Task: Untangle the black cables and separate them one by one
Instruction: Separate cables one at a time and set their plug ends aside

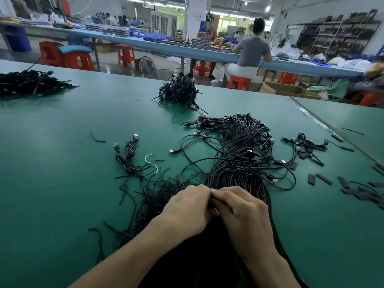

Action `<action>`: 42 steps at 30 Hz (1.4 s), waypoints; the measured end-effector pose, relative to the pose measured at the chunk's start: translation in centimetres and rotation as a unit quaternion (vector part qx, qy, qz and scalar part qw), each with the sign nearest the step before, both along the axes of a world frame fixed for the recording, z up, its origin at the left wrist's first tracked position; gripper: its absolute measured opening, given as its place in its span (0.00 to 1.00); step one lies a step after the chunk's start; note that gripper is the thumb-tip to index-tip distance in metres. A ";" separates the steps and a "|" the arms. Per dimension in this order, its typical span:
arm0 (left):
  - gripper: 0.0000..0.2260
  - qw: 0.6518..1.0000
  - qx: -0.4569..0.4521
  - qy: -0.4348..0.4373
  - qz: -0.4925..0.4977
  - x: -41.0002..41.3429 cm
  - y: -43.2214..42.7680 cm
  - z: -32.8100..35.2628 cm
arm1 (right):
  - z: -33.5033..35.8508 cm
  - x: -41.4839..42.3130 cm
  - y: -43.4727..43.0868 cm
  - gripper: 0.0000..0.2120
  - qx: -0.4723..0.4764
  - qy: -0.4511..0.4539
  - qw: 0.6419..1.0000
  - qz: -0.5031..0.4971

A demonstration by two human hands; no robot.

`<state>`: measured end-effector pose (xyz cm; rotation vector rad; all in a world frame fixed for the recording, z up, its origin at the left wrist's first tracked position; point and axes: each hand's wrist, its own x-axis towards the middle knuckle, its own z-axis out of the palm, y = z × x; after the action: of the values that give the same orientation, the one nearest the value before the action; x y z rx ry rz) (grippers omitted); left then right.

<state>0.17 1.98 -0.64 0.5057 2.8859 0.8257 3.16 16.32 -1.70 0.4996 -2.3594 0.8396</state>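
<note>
While both hands meet low in the middle of the green table (pixel 62 183), the left hand (pixel 187 208) and the right hand (pixel 243 217) have their fingers curled in. Their tips touch each other, and they pinch a bit of black wire between them. That bit is mostly hidden by the fingers. It belongs to the cables (pixel 241 154), a big black tangle that starts under the hands and runs away from them. Its loops spill out to the left and right, and many plugs (pixel 209 121) stick out at the far end. A messy heap of short black ties (pixel 153 196) lies just beside the left hand. Farther left sits a small bundle (pixel 128 154) of two or three cables with silver plugs, and a curled white tie (pixel 152 161) lies next to it. On the right side there is another little bundle (pixel 305 145), well apart from the hands. Flat black strips (pixel 324 178) are scattered near it. A dark pile (pixel 178 92) sits near the far edge of the table, and a bigger heap (pixel 29 82) lies at the far left. Behind the table, a person (pixel 252 50) in a grey shirt sits on a red stool (pixel 239 82) at a long blue bench.
</note>
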 end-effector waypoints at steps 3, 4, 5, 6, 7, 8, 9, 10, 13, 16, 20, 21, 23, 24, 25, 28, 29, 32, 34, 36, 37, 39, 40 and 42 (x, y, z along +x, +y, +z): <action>0.05 1.000 -0.012 0.016 0.017 0.2 0.1 -0.4 | -0.3 0.1 0.0 0.07 0.003 0.001 1.000 -0.005; 0.04 0.999 -0.012 0.027 0.021 0.2 0.1 -0.6 | -0.3 0.1 0.0 0.07 0.004 0.005 1.000 -0.006; 0.04 0.999 -0.014 0.034 0.025 0.3 0.2 -0.8 | -0.4 0.1 0.0 0.07 0.004 0.010 1.000 -0.005; 0.05 0.999 -0.016 0.036 0.027 0.3 0.2 -0.9 | -0.3 0.1 0.0 0.07 0.004 0.014 1.000 -0.003; 0.06 0.999 -0.015 0.038 0.027 0.4 0.1 -0.9 | -0.3 0.2 0.1 0.08 0.005 0.019 1.000 0.000; 0.06 0.999 -0.008 0.038 0.026 0.4 0.1 -0.9 | -0.3 0.2 0.2 0.08 0.005 0.023 1.000 0.002; 0.06 0.999 0.006 0.035 0.024 0.4 -0.1 -0.8 | -0.3 0.2 0.2 0.08 0.005 0.025 1.000 0.004; 0.05 0.999 0.027 0.029 0.022 0.4 -0.2 -0.8 | -0.3 0.2 0.2 0.08 0.001 0.024 1.000 0.007; 0.08 0.997 0.074 0.016 0.009 0.5 -0.7 -0.5 | -0.4 0.2 0.1 0.06 -0.054 0.002 0.998 0.024; 0.09 0.994 0.107 -0.007 0.004 0.4 -1.0 -0.5 | -0.7 0.0 0.2 0.03 -0.082 -0.018 0.996 0.025; 0.09 0.983 0.173 -0.060 -0.005 0.2 -1.1 -0.3 | -1.1 -0.1 0.4 0.06 -0.096 -0.025 0.995 -0.003; 0.09 0.980 0.186 -0.069 -0.009 0.1 -1.2 -0.2 | -1.1 -0.1 0.3 0.05 -0.096 -0.018 0.995 -0.016; 0.08 0.978 0.195 -0.077 -0.017 0.1 -1.3 -0.3 | -1.2 -0.1 0.1 0.03 -0.078 0.008 0.996 -0.046; 0.09 0.978 0.194 -0.077 -0.021 0.1 -1.4 -0.4 | -1.3 -0.1 0.0 0.05 -0.069 0.020 0.996 -0.058; 0.09 0.978 0.194 -0.077 -0.024 0.0 -1.4 -0.5 | -1.4 -0.1 -0.2 0.06 -0.066 0.028 0.995 -0.065; 0.13 0.967 0.233 -0.096 -0.037 -0.1 -1.5 -0.5 | -1.5 -0.1 -0.7 0.09 -0.065 0.033 0.995 -0.071; 0.14 0.959 0.257 -0.111 -0.040 -0.2 -1.7 -0.6 | -1.5 -0.1 -0.9 0.09 -0.058 0.028 0.995 -0.074; 0.11 0.942 0.302 -0.141 -0.033 -0.3 -2.0 -1.0 | -1.4 -0.1 -1.2 0.10 -0.047 -0.011 0.996 -0.080; 0.09 0.943 0.305 -0.129 -0.019 -0.4 -1.9 -1.4 | -1.5 -0.1 -1.4 0.08 -0.060 -0.044 0.994 -0.083; 0.08 0.941 0.316 -0.117 -0.005 -0.5 -1.9 -1.6 | -1.6 -0.2 -1.5 0.06 -0.079 -0.071 0.990 -0.090; 0.07 0.935 0.334 -0.119 0.000 -0.5 -1.9 -1.6 | -1.7 -0.3 -1.5 0.05 -0.088 -0.080 0.989 -0.091; 0.06 0.919 0.374 -0.128 0.006 -0.3 -1.8 -1.4 | -1.7 -0.4 -1.6 0.04 -0.114 -0.097 0.985 -0.089; 0.06 0.911 0.392 -0.131 0.008 -0.3 -1.7 -1.2 | -1.6 -0.5 -1.5 0.04 -0.134 -0.105 0.981 -0.087; 0.07 0.896 0.424 -0.130 0.008 -0.1 -1.5 -0.8 | -1.3 -0.6 -1.4 0.04 -0.189 -0.124 0.971 -0.073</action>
<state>0.06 0.53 -1.47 0.3762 2.1617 1.9767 2.58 14.93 -3.04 0.0643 -2.3357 1.3058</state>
